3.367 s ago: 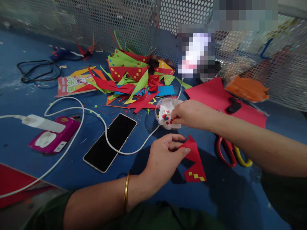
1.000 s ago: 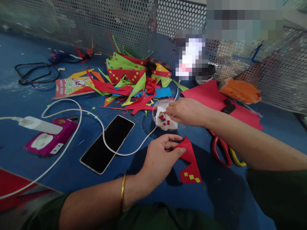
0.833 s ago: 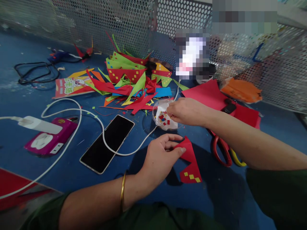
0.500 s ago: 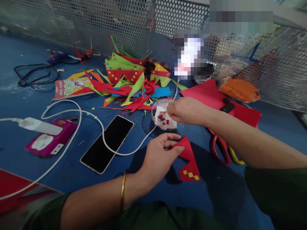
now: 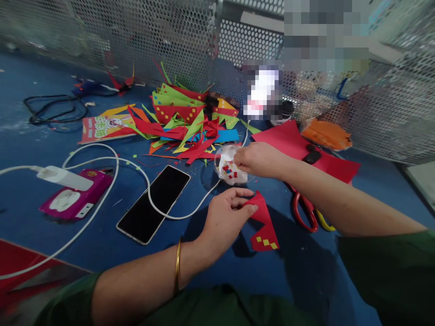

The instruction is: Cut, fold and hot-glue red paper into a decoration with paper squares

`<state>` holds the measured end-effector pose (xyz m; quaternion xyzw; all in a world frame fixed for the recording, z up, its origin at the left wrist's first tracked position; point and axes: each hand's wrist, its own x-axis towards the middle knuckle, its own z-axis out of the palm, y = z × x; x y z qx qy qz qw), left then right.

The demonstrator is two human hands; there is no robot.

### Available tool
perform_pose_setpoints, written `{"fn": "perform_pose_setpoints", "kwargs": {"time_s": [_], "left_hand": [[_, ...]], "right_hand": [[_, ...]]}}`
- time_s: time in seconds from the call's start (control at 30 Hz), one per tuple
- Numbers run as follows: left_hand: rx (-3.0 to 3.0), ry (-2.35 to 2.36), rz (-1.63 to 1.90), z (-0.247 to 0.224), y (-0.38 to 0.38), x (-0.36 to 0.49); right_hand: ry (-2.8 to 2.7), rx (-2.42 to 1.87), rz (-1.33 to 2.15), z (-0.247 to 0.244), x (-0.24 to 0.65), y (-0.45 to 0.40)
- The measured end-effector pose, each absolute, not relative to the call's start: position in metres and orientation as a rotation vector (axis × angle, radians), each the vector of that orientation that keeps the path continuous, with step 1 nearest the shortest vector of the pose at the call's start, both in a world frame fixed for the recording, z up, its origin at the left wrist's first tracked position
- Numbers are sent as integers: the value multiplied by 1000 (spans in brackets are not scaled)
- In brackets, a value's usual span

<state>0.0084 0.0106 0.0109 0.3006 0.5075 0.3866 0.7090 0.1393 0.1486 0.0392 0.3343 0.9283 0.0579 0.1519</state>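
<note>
My left hand [image 5: 226, 215] pinches the upper part of a red paper cutout [image 5: 267, 226] between thumb and fingers, just above the blue table. Three small yellow paper squares run in a slanting row along the cutout's lower end. Over a clear round dish [image 5: 217, 170] is my right hand [image 5: 256, 159], its fingers curled together at the right side. White paper lies in that dish, with small red, yellow and blue paper bits [image 5: 230, 170] on it. Whatever the right fingertips touch or hold is hidden.
Left of my hands lie a black-screened phone [image 5: 154, 203], a white cable and a purple power strip [image 5: 76, 194]. Paper scraps [image 5: 183, 136] and decorated folded pieces [image 5: 178, 106] pile up behind. Red-handled scissors [image 5: 304, 213] and red sheets [image 5: 278, 136] sit right, below my forearm.
The view has shifted slightly, so most things appear a little displaced. Both hands keep nearly the same pose, the left on the red cutout and the right at the dish.
</note>
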Motion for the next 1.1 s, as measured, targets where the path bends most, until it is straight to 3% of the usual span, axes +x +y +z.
{"fn": "perform_pose_setpoints", "kwargs": {"time_s": [0.2,0.33,0.67,0.9,1.1], "left_hand": [[632,1109,871,10,10,9],[651,1117,888,8,11,9],[731,1122,1020,8,12,7],[772,1122,1037,13,7,7],[820,1124,1032,11,6,7]], "right_hand": [[2661,969,159,41,136,147],[2796,1251,-36,50,143,145],[2845,2123,-1294,95,157,82],[2469,2548,-1929,64,169,12],[2295,2754,-2050,42,175,-3]]}}
